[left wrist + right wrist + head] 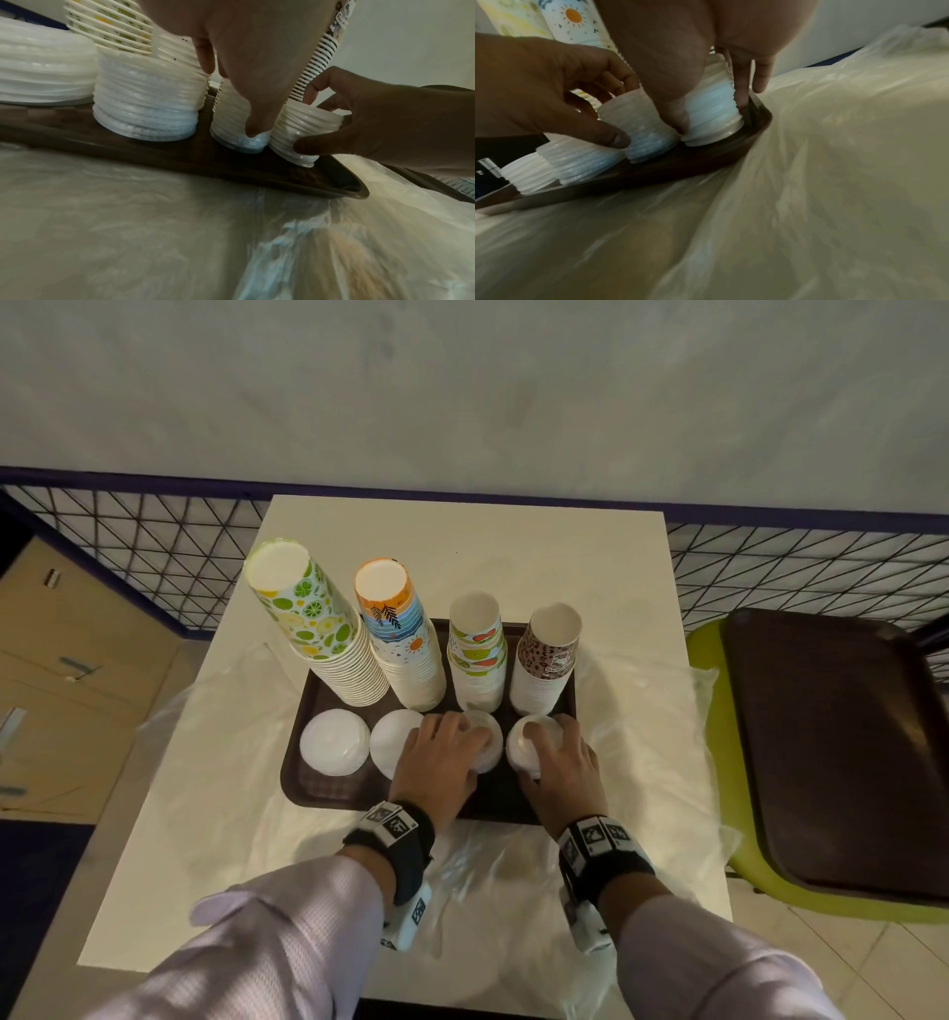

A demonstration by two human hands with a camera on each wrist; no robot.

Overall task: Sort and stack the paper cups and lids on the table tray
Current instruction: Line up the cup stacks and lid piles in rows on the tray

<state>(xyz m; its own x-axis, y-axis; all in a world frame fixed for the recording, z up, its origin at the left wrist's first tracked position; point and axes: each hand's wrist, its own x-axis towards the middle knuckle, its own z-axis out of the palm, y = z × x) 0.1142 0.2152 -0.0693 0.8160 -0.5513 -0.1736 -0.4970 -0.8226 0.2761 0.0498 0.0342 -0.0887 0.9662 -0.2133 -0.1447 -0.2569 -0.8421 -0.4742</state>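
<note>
**Q:** What stands on the tray (pixel 328 791), read left to right?

**A:** Back row: four towers of cups, mouths down. They are the citrus cups (pixel 313 629), the sun-print cups (pixel 403 644), the smaller fruit-print cups (pixel 477 654) and the leopard-print cups (pixel 545 660). Front row: four white lid stacks, one before each tower. These are the first lid stack (pixel 335 743), second lid stack (pixel 391 742), third lid stack (pixel 490 737) and fourth lid stack (pixel 529 742). The tray lies on the pale surface (pixel 462 531), over a clear plastic sheet (pixel 231 762). Far right, a second tray (pixel 832 737) rests on a green chair (pixel 714 711).

**Q:** And your hands?

**A:** My left grip (pixel 441 762) grasps the third lid stack, thumb on the near side and fingers curled over the far side. My right grip (pixel 565 773) grasps the fourth lid stack the same way, at the tray's right end. Both stacks rest on the tray, just beside each other.

**Q:** How far along is the task?

**A:** Near its end, I judge. Each print has its own tower, the lids sit in four stacks, and I see no loose cup or lid outside the tray. What seems left is squaring these last two stacks and letting go. I cannot tell whether each lid size matches its tower.
</note>
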